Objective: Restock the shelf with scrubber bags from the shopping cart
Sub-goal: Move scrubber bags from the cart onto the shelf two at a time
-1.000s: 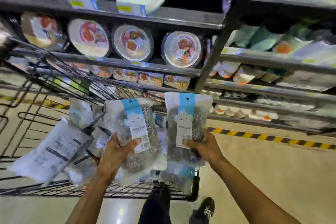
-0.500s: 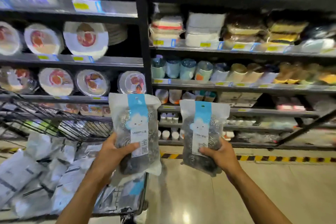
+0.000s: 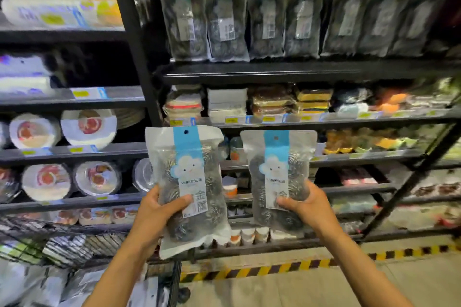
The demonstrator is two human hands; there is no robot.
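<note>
A dimly lit store aisle of black shelving (image 3: pixel 274 72) fills the frame. In front of it, a person holds the left scrubber bag (image 3: pixel 189 157) and the right scrubber bag (image 3: pixel 277 154) upright, side by side and apart. Each is clear plastic with a blue strip and a cloud face over coils of steel wool. The left hand (image 3: pixel 154 214) grips the lower half of its bag, thumb laid across the label. The right hand (image 3: pixel 308 207) clasps the lower part of the other bag the same way. Above them, a row of matching bags (image 3: pixel 269 17) lines the upper shelf. At lower left, the wire shopping cart (image 3: pixel 62 242) carries pale packets (image 3: pixel 30 281), too blurred to identify. Stacked sponges (image 3: pixel 272 101) sit one shelf below the row, and disposable plates (image 3: pixel 87 127) line the bay to the left. Yellow-and-black tape (image 3: pixel 274 269) edges the floor.
</note>
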